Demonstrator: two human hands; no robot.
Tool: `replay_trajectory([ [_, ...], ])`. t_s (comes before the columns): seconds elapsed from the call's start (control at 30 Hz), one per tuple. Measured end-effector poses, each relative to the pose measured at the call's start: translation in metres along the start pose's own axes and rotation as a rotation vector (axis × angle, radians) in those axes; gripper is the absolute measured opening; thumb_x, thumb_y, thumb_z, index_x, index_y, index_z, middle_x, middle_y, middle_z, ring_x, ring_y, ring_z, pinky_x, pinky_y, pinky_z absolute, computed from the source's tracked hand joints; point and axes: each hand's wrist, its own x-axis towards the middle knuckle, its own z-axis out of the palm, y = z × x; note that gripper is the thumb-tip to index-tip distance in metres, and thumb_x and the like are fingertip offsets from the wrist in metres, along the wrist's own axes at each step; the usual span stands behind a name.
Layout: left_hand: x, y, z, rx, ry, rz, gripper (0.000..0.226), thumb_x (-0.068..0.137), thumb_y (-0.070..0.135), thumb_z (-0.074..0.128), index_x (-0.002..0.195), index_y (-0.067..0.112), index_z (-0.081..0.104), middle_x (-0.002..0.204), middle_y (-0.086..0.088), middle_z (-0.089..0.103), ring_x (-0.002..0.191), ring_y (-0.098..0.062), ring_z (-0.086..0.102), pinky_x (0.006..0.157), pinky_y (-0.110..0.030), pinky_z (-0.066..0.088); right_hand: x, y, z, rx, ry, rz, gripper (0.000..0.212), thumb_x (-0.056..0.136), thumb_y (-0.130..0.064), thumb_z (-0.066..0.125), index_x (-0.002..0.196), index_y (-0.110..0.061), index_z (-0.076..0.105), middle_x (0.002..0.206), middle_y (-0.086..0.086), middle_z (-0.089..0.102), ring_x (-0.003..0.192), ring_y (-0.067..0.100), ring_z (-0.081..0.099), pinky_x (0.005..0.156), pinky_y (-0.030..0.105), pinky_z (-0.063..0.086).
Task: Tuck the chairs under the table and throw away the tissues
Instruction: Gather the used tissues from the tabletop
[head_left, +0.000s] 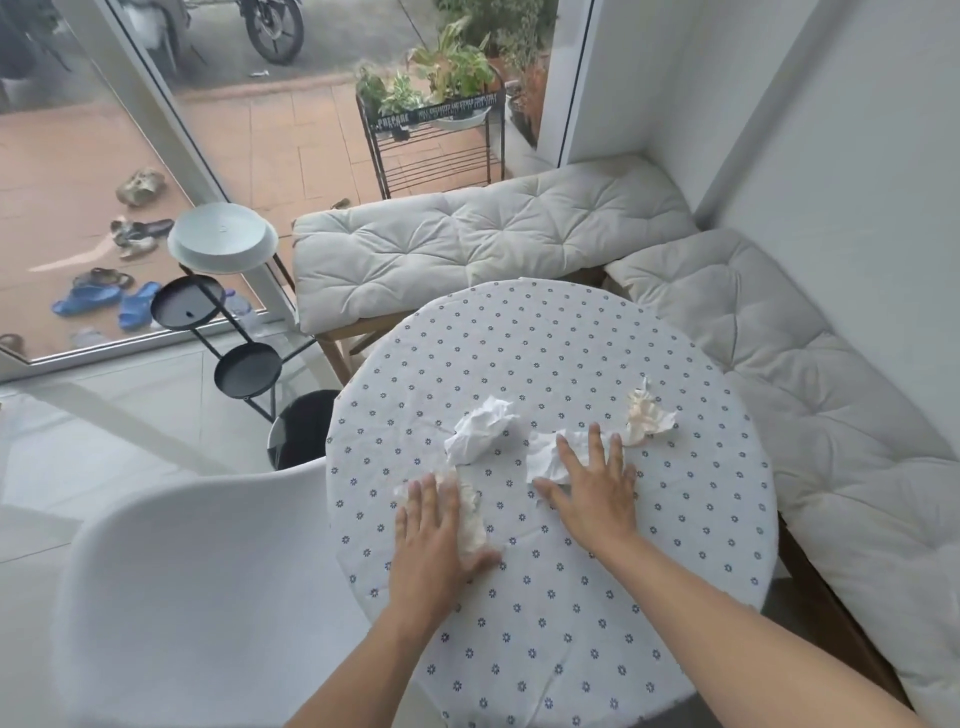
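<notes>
On the round table in a white flower-dotted cloth (571, 597), the left hand (441, 530) lies flat, fingers together, covering most of a stained crumpled tissue (475, 525). The right hand (592, 488), fingers spread, presses a white tissue (545, 457), partly hidden. A crumpled white tissue (480, 426) sits beyond the left fingertips, a yellowish one (647, 415) just past the right. The white moulded chair (208, 597) stands left of the left arm, its legs out of sight.

On the table (571, 623): four tissues (480, 428), two lying under flat hands (left (434, 535), right (597, 486)). Left of it, a chair (208, 597); behind that, a bin (304, 428). Beyond and right, cushions (467, 249).
</notes>
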Motion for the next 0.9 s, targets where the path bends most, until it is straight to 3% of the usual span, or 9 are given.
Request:
replay_trajectory([
  [0.1,-0.002,-0.002,0.006,-0.194,0.065,0.120,0.080,0.095,0.068,0.048,0.159,0.026,0.026,0.170,0.000,0.011,0.155,-0.015,-0.008,0.126,-0.043,0.012,0.007,-0.008,0.007,0.112,0.074,-0.058,0.063,0.099,-0.064,0.048,0.152,-0.030,0.045,0.171,0.010,0.016,0.157,0.035,0.003,0.125,0.054,0.014],
  [0.2,-0.005,-0.005,0.009,-0.354,0.162,0.183,0.045,0.102,0.036,0.062,0.145,0.026,0.055,0.158,0.006,0.039,0.151,-0.009,0.021,0.121,-0.040,0.031,0.010,-0.013,0.013,0.240,0.126,-0.049,0.044,0.105,-0.044,0.052,0.142,-0.021,0.060,0.163,0.007,0.037,0.155,0.029,0.021,0.120,0.049,0.033],
  [0.3,-0.002,-0.005,0.001,-0.385,0.245,0.250,0.035,0.093,0.007,0.074,0.125,0.020,0.072,0.141,0.003,0.060,0.135,-0.010,0.051,0.112,-0.028,0.042,0.006,-0.009,0.011,0.307,0.190,-0.100,0.028,0.103,-0.014,0.060,0.130,-0.012,0.069,0.150,0.008,0.055,0.147,0.026,0.041,0.111,0.044,0.047],
  [0.37,0.004,-0.002,-0.007,-0.381,0.306,0.290,0.034,0.085,-0.008,0.077,0.112,0.014,0.077,0.126,0.006,0.070,0.113,-0.012,0.066,0.101,-0.015,0.046,0.002,-0.004,0.006,0.289,0.229,-0.184,0.034,0.095,0.007,0.062,0.125,-0.005,0.071,0.139,0.014,0.064,0.136,0.029,0.055,0.107,0.044,0.051],
  [0.47,0.018,0.006,-0.021,-0.396,0.321,0.285,0.029,0.085,-0.014,0.073,0.103,0.009,0.079,0.117,-0.001,0.075,0.100,-0.017,0.072,0.089,-0.034,0.060,0.002,0.005,-0.010,0.296,0.293,-0.244,0.043,0.085,0.019,0.060,0.121,-0.001,0.072,0.130,0.017,0.070,0.120,0.031,0.067,0.095,0.048,0.059],
  [0.63,0.053,0.037,-0.051,-0.460,0.365,0.353,0.026,0.091,-0.009,0.070,0.108,0.009,0.077,0.119,0.000,0.074,0.106,-0.013,0.070,0.091,-0.032,0.058,0.011,0.020,-0.040,0.281,0.362,-0.290,0.042,0.084,0.019,0.064,0.119,-0.002,0.073,0.128,0.015,0.071,0.113,0.031,0.071,0.084,0.047,0.064],
  [0.9,0.131,0.057,-0.076,-0.350,0.347,0.363,0.041,0.091,-0.017,0.062,0.120,0.010,0.075,0.128,-0.012,0.070,0.116,-0.027,0.067,0.097,-0.043,0.056,0.049,0.059,-0.061,0.241,0.436,-0.225,0.043,0.090,0.014,0.062,0.130,-0.002,0.066,0.128,0.019,0.070,0.119,0.032,0.067,0.092,0.046,0.061],
])
